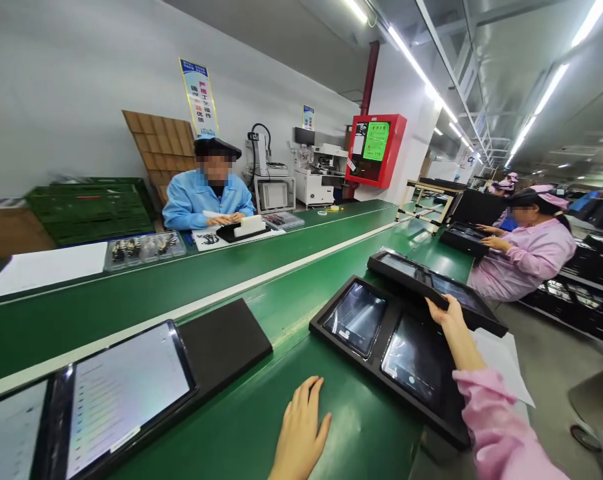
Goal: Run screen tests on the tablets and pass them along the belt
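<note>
My left hand [304, 430] hovers over or rests on the green bench [351, 413], fingers stretched out, holding nothing. With my right hand [446, 312] I grip the near edge of a black tray [398, 274] that carries tablets with dark screens. Closer to me lies a second black tray [385, 335]; its left tablet [356, 317] and right tablet [415, 360] show mostly dark screens. That tray sits partly under my right forearm. To the left, another black tray [226, 343] bears a tablet with a lit, pale screen [131, 393] and part of another.
Across the bench a person in blue [208, 193] works beside clear plastic trays of parts [146, 249]. At right, a person in pink [526, 247] handles a black tray. A white sheet [506, 360] lies by my right arm. A pale strip [281, 270] runs along the bench.
</note>
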A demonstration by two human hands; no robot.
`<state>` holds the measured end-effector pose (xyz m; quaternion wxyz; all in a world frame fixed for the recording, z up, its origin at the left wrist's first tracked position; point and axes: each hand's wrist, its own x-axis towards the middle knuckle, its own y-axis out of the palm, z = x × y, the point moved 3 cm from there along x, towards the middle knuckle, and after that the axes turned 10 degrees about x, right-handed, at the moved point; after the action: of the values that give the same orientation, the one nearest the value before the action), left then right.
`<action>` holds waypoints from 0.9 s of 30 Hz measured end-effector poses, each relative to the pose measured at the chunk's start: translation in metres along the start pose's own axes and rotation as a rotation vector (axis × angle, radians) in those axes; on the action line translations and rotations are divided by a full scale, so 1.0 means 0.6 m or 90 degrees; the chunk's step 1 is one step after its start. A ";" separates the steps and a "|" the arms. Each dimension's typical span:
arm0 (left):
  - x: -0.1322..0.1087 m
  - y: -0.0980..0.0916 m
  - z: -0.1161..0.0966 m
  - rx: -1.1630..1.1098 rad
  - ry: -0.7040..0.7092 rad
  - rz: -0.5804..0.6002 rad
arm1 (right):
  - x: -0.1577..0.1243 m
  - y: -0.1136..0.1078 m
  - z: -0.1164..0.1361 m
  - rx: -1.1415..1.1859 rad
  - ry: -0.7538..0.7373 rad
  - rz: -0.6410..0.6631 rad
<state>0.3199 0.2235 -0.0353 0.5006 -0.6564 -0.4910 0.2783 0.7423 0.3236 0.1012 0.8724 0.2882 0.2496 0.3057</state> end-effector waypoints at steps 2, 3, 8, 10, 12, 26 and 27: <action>0.000 0.001 0.000 0.000 0.009 -0.011 | -0.049 -0.013 -0.019 0.021 0.042 -0.029; -0.001 0.003 0.000 0.001 0.014 -0.020 | -0.078 -0.022 -0.036 0.028 0.066 -0.037; -0.004 0.013 0.004 0.018 0.034 -0.049 | -0.230 -0.102 -0.152 -0.003 0.227 -0.006; -0.004 0.013 0.001 0.030 0.039 -0.041 | -0.274 -0.137 -0.174 -0.105 0.275 0.117; -0.003 0.010 -0.005 0.048 0.034 -0.030 | -0.303 -0.155 -0.168 -0.295 0.191 0.301; -0.019 0.003 0.013 0.088 0.032 -0.046 | -0.275 -0.118 -0.213 -1.130 -0.668 0.359; -0.022 0.000 0.013 0.088 0.032 -0.046 | -0.270 -0.113 -0.206 -1.136 -0.661 0.356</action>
<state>0.3086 0.2144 -0.0396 0.5665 -0.6090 -0.4814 0.2766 0.5815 0.2131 0.0108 0.6664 -0.3125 -0.5413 0.4066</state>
